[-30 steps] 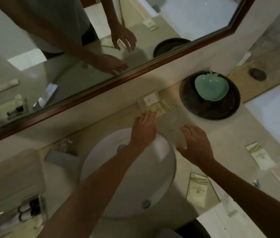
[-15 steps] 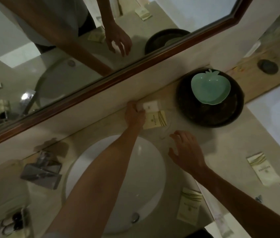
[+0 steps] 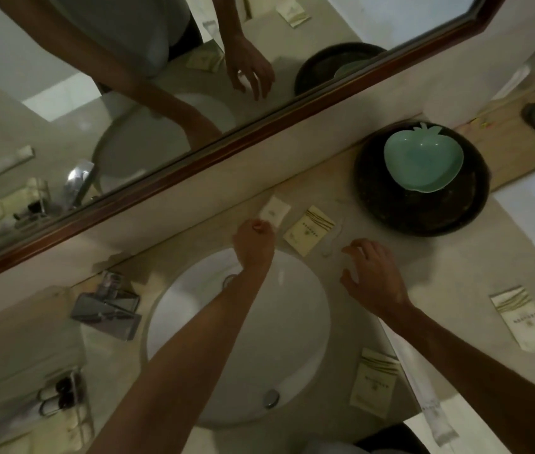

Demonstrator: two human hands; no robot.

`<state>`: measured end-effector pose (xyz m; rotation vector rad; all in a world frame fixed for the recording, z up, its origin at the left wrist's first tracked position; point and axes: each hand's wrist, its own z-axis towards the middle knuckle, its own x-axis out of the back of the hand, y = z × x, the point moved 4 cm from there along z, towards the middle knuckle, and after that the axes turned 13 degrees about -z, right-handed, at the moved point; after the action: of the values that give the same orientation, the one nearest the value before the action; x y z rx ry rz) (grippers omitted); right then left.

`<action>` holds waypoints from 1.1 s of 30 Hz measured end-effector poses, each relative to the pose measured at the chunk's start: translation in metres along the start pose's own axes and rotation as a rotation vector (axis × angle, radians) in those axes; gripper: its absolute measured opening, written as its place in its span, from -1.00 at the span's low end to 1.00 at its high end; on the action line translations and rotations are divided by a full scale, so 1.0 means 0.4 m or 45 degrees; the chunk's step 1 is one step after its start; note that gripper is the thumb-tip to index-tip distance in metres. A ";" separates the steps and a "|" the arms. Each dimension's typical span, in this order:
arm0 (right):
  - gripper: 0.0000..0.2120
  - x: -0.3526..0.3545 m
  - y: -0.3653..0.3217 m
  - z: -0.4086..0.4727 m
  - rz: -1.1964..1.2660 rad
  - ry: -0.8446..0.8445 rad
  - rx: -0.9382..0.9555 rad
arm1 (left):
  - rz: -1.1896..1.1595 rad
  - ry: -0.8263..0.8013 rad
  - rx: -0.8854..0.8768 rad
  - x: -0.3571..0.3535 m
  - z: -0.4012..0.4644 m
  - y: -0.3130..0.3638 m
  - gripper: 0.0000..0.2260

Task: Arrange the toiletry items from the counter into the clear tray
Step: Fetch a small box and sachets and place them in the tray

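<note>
A small white packet [image 3: 275, 210] lies on the beige counter close to the wall under the mirror. My left hand [image 3: 254, 239] reaches over the sink, its curled fingers pinching that packet's near corner. Beside it lies a cream sachet [image 3: 308, 229]. A faint clear tray edge [image 3: 336, 235] shows just right of the sachet; its full outline is hard to make out. My right hand [image 3: 371, 273] hovers over the counter beside that edge, fingers spread and holding nothing. Two more cream sachets [image 3: 374, 385] [image 3: 525, 317] and a long white wrapped item [image 3: 423, 391] lie at the right.
A white round sink [image 3: 236, 339] with a chrome faucet [image 3: 109, 306] fills the middle. A green apple-shaped dish [image 3: 423, 162] sits in a dark round tray [image 3: 420, 211] at the back right. A clear holder with small bottles [image 3: 63, 398] stands at the lower left. The mirror frame [image 3: 227, 149] runs along the wall.
My left hand moved from the cream sachet back to the white packet by the wall and closed on its corner. My right hand stayed hovering near the same spot.
</note>
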<state>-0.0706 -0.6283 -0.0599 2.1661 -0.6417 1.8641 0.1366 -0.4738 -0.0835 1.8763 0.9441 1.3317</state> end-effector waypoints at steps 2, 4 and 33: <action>-0.53 0.002 -0.007 -0.001 -0.008 0.016 0.010 | 0.103 -0.201 -0.063 -0.017 -0.049 -0.001 -0.67; -0.54 0.004 -0.011 0.000 -0.019 0.032 0.025 | 0.362 -0.295 -0.315 -0.015 -0.066 0.032 -0.71; -0.30 -0.006 -0.118 0.294 -0.536 -0.311 0.548 | 1.263 -0.868 -1.095 -0.011 0.028 0.024 -0.28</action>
<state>0.0548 -0.6372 -0.0773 2.5590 0.2028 1.6318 0.1480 -0.4836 -0.0807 1.8259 -0.9004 1.1102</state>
